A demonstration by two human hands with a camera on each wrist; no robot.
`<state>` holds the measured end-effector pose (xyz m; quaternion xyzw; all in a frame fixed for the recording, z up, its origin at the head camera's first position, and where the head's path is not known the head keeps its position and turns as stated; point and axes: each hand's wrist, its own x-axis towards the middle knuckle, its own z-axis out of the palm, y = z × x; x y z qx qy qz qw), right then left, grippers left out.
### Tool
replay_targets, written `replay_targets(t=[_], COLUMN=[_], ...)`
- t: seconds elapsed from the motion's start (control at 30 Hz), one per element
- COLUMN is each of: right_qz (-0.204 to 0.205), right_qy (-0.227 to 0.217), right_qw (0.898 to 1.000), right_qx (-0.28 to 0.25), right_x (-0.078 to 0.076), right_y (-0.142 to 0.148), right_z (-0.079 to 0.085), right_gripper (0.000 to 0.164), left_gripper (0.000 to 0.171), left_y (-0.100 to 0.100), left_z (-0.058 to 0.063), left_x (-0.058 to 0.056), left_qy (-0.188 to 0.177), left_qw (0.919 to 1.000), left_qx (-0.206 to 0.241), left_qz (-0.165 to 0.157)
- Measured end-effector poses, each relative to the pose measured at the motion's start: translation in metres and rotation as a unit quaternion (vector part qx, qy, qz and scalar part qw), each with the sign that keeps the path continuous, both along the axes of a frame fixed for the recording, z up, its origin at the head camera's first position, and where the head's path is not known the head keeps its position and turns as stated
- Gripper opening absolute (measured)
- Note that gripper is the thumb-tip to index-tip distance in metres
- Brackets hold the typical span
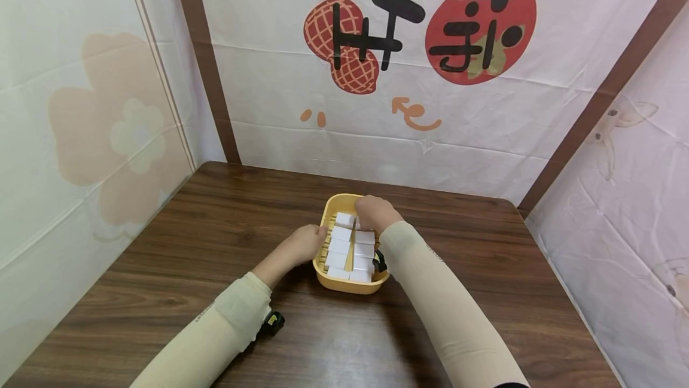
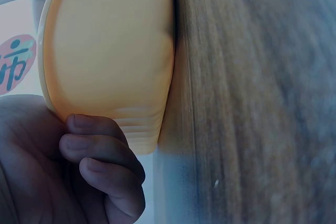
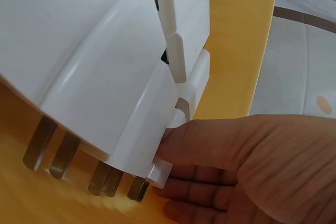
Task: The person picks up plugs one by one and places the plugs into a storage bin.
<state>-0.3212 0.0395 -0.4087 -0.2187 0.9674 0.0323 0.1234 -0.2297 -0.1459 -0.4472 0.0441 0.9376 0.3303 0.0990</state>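
Observation:
A yellow plastic bin [image 1: 350, 286] stands on the table, with white power adapters [image 1: 338, 246] lying in two rows inside it. My left hand [image 1: 304, 243] grips the bin's left rim; in the left wrist view its fingers curl against the outer wall [image 2: 110, 45]. Reaching into the far right part of the bin, my right hand [image 1: 377, 211] pinches a white power adapter [image 3: 160, 173] at the end of the right row, thumb on one side and fingers beneath. Metal prongs [image 3: 65, 156] stick out of the neighbouring adapters. My hand hides most of the pinched one.
The brown wood-grain table [image 1: 215, 226] extends around the bin. A printed white cloth [image 1: 269, 89] hangs behind the table's far edge, with more cloth at both sides. Black wrist devices [image 1: 273, 322] sit under my sleeves.

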Motion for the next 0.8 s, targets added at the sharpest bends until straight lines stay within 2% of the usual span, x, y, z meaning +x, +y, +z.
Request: replay_targets(t=[0.23,0.43,0.8], right_qz=[-0.002,0.009,0.011], right_qy=[0.006,0.005,0.007], right_qw=[1.0,1.0,0.999], right_qx=[0.005,0.01,-0.029], right_x=[-0.002,-0.003,0.002], right_y=[0.0,0.001,0.006], right_z=[0.0,0.004,0.017], right_gripper=[0.02,0.014,0.013], left_gripper=[0.051,0.05,0.053], left_y=[0.0,0.0,0.0], left_z=[0.0,0.0,0.002], left_x=[0.0,0.0,0.002], left_qy=[0.003,0.004,0.001], left_qw=[1.0,1.0,1.0], left_qx=[-0.003,-0.001,-0.007], left_qz=[-0.001,-0.001,-0.001])
